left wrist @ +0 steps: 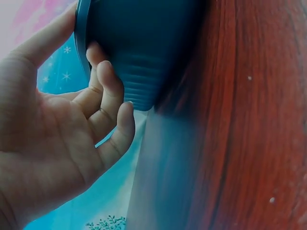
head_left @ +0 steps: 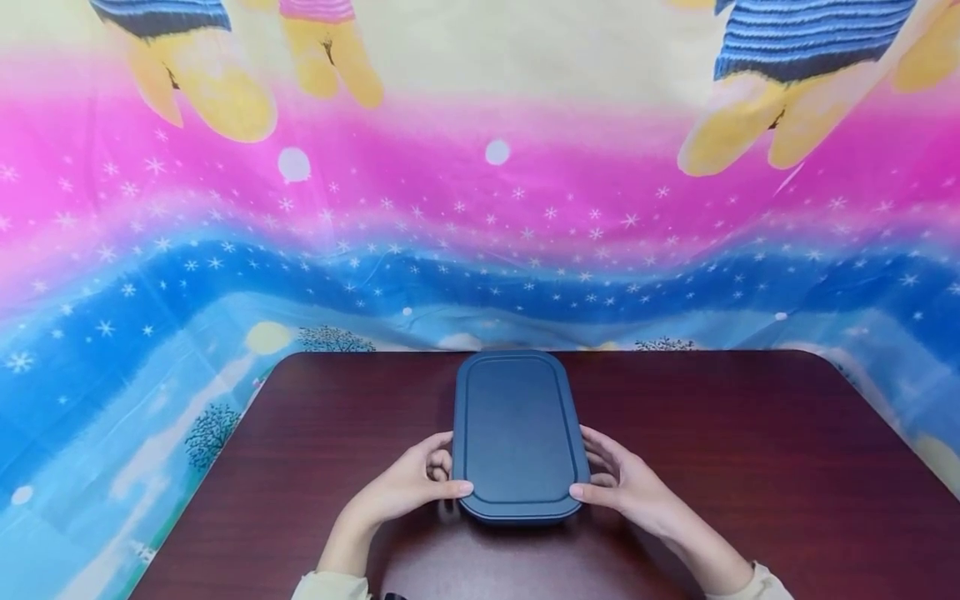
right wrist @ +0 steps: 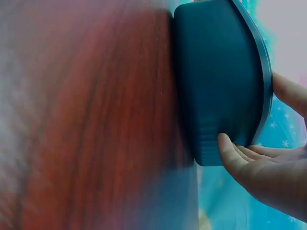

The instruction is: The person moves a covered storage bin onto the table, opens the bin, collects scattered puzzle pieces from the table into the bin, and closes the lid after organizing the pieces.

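Observation:
A dark blue lidded box (head_left: 521, 425), oblong with rounded corners, stands on the table with its lid on. My left hand (head_left: 408, 482) grips its left side, the thumb on the lid's near left corner. At the opposite side my right hand (head_left: 637, 492) holds the box, thumb on the near right corner of the lid. In the left wrist view, curled fingers of the left hand (left wrist: 62, 129) lie under the lid's rim beside the ribbed wall. The right wrist view has fingertips of the right hand (right wrist: 268, 167) against the ribbed side wall. The box's contents are hidden.
The dark red-brown wooden table (head_left: 337, 400) has rounded far corners. Behind and to both sides hangs a colourful printed cloth (head_left: 450, 208) with snowflakes. A small black object (head_left: 394, 596) shows at the bottom edge by the left sleeve (head_left: 330, 586).

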{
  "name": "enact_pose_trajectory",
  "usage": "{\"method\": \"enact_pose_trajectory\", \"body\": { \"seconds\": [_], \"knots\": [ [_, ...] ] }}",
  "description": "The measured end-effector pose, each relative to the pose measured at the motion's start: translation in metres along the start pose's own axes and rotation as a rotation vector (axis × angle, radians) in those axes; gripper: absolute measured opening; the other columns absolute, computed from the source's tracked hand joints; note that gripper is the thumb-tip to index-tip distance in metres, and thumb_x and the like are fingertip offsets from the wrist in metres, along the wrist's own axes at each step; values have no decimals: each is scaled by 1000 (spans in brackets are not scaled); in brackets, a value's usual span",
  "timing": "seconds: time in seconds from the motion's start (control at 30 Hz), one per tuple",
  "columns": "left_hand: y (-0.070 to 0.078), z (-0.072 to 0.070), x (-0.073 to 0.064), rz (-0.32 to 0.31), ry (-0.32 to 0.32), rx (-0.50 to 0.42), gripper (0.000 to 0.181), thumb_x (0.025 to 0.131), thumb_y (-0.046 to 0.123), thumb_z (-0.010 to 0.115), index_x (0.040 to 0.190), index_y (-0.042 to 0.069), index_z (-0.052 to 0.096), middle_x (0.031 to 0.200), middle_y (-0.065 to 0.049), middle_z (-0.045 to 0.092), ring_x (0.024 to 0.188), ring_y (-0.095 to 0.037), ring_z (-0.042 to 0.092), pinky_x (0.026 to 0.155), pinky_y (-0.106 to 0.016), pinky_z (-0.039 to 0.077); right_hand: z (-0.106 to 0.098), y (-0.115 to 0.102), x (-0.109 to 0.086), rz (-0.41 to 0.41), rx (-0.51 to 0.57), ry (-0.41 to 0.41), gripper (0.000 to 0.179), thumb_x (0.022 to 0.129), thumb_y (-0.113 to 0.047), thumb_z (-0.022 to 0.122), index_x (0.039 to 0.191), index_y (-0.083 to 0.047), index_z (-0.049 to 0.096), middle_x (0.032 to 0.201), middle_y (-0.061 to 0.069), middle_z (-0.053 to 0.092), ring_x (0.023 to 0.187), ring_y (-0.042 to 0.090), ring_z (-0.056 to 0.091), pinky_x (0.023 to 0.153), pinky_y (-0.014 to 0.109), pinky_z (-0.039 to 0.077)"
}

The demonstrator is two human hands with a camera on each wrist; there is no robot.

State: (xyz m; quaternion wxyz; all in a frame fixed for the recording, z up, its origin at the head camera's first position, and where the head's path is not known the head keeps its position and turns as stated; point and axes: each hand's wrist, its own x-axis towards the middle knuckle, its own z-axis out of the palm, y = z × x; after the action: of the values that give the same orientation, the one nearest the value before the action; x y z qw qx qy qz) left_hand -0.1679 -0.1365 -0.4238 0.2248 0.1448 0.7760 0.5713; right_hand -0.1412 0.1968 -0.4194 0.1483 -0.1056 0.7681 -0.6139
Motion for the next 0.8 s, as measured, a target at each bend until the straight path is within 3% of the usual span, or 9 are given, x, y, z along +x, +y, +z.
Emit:
{"method": "enact_pose_trajectory", "body": {
  "seconds": [0.17,0.43,0.63,0.8],
  "knots": [
    [-1,-2,3,14,36,67,84,91,30,75,152,-4,28,91,-3,59,81,-15,55,77,-31,45,-7,-3,4,27,-4,34,77,93,-21,72,154,0,29,151,26,38,136,41,41,101,39,46],
    [-2,-3,23,80,218,134,58,100,31,62,143,-3,47,98,-6,65,86,-24,64,81,-39,51,-13,-4,28,20,-71,147,66,96,-27,67,152,-4,39,148,21,44,133,37,46,100,44,48],
    [5,-6,41,48,302,187,53,99,29,62,141,-2,51,96,-4,66,85,-25,64,76,-35,51,-14,-2,54,42,-106,227,59,99,-24,64,150,-6,42,145,20,49,132,35,48,103,47,45],
    [8,-12,55,36,346,179,48,99,26,62,138,-2,54,98,-5,68,87,-29,64,76,-36,52,-17,-2,69,34,-101,257,57,100,-24,63,149,-3,43,145,22,48,133,35,47,104,48,44]
  ]
}}
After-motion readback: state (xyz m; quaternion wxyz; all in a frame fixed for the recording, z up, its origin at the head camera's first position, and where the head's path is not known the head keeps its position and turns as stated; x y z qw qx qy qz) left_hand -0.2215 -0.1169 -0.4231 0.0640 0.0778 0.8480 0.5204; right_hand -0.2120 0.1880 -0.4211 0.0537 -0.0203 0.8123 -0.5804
